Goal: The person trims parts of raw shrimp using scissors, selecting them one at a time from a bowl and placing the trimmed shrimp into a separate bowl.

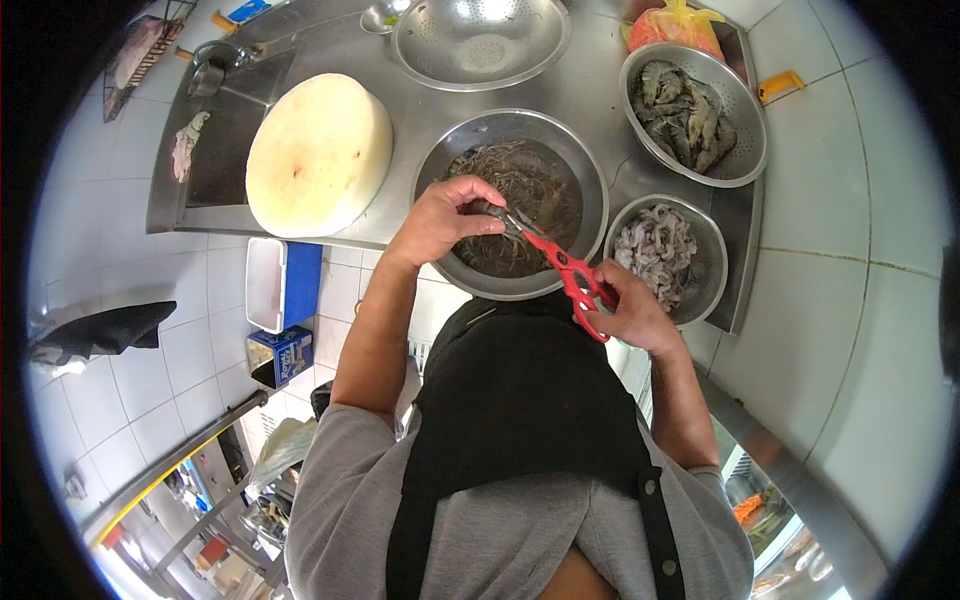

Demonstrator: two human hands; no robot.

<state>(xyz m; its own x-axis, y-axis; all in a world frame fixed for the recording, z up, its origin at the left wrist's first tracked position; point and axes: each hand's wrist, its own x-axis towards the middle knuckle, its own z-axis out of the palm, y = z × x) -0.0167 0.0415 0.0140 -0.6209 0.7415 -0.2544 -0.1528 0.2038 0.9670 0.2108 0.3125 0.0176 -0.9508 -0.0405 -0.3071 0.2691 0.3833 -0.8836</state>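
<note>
My left hand [454, 217] pinches a grey raw shrimp [491, 211] above a wide metal bowl [590, 157]. In my right hand [637, 307] are red-handled kitchen shears [570, 270], their blades spread a little at the shrimp's end. Whether the blades touch the shell is hard to tell. Below both hands, brownish water and a tangle of shrimp trimmings, long feelers among them [510, 161], fill much of the bowl. Right of it, a colander [721, 277] holds pale cut squid or similar seafood [656, 251]. A second colander [750, 161] behind that contains several whole raw shrimp [682, 116].
A thick round cutting board [319, 154] stands left, beside a sink [225, 150] with a tap [225, 52]. At the back sit a large colander [480, 49] and a yellow bag of orange-red contents [675, 30]. A tiled wall [817, 195] bounds the steel counter [600, 71] on the right.
</note>
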